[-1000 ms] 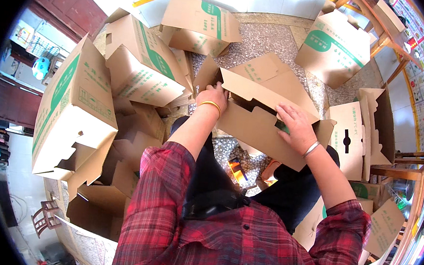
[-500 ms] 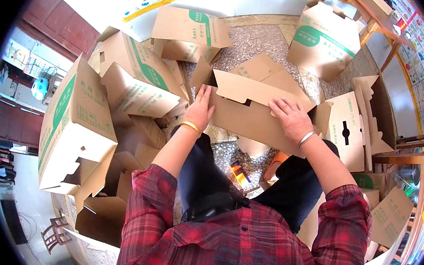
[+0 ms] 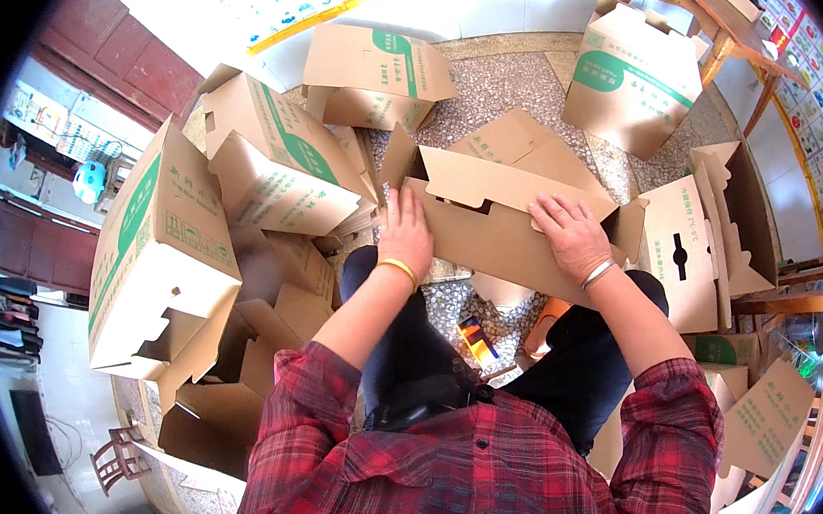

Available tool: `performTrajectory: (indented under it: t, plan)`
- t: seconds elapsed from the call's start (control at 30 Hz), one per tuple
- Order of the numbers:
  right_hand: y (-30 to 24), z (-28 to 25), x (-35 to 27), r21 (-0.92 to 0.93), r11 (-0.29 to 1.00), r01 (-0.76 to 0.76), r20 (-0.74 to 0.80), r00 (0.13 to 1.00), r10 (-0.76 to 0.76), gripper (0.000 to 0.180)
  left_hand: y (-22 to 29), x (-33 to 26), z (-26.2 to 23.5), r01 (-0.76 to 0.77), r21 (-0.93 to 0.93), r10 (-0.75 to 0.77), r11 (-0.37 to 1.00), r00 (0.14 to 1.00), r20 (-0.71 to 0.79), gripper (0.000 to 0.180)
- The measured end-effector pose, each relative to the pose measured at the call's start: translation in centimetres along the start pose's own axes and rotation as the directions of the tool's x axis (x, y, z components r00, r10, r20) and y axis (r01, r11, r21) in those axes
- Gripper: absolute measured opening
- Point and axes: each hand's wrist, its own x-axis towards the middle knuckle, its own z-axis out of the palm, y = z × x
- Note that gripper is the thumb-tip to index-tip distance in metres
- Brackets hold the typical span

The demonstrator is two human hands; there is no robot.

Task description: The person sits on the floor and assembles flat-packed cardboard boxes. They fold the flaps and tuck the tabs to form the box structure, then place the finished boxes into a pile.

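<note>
A brown cardboard box [image 3: 499,247] rests over my knees, a long panel facing me and a slotted flap [image 3: 500,180] folded up along its far side. My left hand [image 3: 407,232] lies against the left end of that panel, fingers stretched out and close together. On the panel's right half, my right hand [image 3: 573,236] rests with its fingers extended across the fold, near the flap's lower edge. Both palms face down to the cardboard, and their undersides are hidden. Another small flap [image 3: 398,155] stands up at the box's left end.
Several green-printed cartons surround me: one carton [image 3: 170,253] at left, one [image 3: 378,73] beyond, one [image 3: 633,79] at far right. A box with a keyhole-shaped slot [image 3: 667,263] stands by my right knee. An orange-and-dark item [image 3: 476,341] lies on the speckled floor between my legs.
My left hand has slid a little toward me, from the box's left corner down onto the panel. My right hand stays at nearly the same spot. The whole view has shifted slightly.
</note>
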Motion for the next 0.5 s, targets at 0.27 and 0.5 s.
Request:
performTrajectory:
  t: [0.27, 0.5]
  plan:
    - [0.6, 0.3, 0.3, 0.06, 0.997, -0.043, 0.061, 0.997, 0.039, 0.041, 6.4, -2.0, -2.6, -0.503, -0.305, 0.504, 0.809, 0.86, -0.082, 0.08]
    - [2.3, 0.0, 1.8, 0.346, 0.93, -0.122, 0.082, 0.992, 0.1, 0.037, 6.6, -1.4, -2.6, -0.475, -0.223, 0.485, 0.851, 0.875, -0.011, 0.089]
